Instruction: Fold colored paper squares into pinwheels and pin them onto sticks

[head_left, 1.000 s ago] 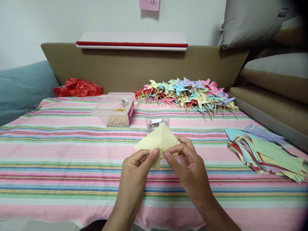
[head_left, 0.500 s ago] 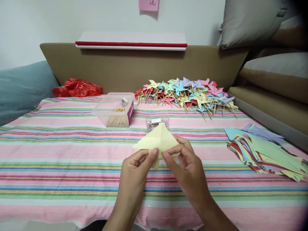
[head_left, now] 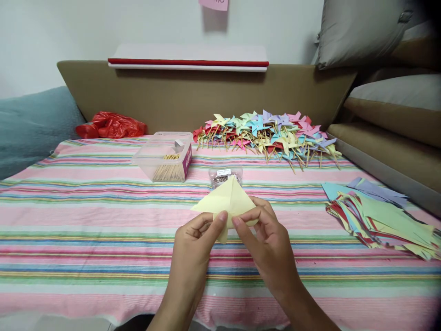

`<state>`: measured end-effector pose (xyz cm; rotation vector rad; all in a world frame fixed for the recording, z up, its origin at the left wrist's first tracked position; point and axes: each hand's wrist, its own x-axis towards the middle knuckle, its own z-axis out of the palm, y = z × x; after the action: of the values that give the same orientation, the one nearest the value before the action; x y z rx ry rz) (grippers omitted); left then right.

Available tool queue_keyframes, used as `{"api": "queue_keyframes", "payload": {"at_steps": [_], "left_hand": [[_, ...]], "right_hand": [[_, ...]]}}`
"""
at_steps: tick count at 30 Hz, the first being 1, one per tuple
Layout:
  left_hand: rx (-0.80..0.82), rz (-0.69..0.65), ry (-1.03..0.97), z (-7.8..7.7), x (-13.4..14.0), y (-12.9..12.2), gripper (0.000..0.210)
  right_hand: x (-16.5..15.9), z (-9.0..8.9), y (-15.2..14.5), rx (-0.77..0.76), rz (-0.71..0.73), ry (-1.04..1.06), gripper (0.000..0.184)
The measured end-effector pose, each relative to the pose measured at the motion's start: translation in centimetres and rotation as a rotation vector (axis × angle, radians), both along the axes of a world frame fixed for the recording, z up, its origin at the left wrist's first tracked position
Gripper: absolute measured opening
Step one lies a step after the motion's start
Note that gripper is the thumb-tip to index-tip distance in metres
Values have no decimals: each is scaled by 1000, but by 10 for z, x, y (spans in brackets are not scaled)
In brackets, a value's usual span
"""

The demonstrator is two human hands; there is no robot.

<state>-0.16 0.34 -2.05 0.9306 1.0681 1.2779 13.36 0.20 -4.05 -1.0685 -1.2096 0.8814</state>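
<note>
A pale yellow piece of paper [head_left: 229, 195], creased and partly folded, is held up in front of me above the striped cloth. My left hand [head_left: 196, 241] pinches its lower edge between thumb and bent fingers. On the other side, my right hand [head_left: 268, 239] grips the lower right edge, with its thumb close to the left thumb. One paper point faces away from me, another points left, and a short flap hangs below the thumbs. Just behind the paper sits a clear container [head_left: 224, 173] of small metallic pieces, partly hidden by the paper's tip.
A clear plastic box [head_left: 168, 172] of wooden sticks stands left of centre. Many paper pinwheels on sticks [head_left: 272, 128] are heaped at the back right. Cut coloured paper [head_left: 382, 220] lies at the right. A red plastic bag [head_left: 113, 125] rests at the back left on the striped cloth [head_left: 86, 257].
</note>
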Motion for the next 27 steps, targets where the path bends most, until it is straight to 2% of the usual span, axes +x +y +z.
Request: {"api": "queue_keyframes", "payload": {"at_steps": [3,6,8,12,20,23,27], "left_hand": [[0,2,14,1,0,1,24],[11,-7,50,3,-1,1,25],[24,-22,92,4,-3,2,26],[65,-84,215,6,-10,4,29],[84,-169,366,8,-14,4,30],[86,-202,328,10,-14,6,28],[62,-225,160,12,-10,6,27]], "right_hand": [[-1,2,-1,-11,13,93,18],[2,6,2,-103,81,234,47],[8,9,5,-209,183,248,53],[20,15,9,-292,328,211,38],[20,18,3,-382,328,266,35],[18,15,3,-400,309,296,36],[15,8,5,-359,232,401,33]]}}
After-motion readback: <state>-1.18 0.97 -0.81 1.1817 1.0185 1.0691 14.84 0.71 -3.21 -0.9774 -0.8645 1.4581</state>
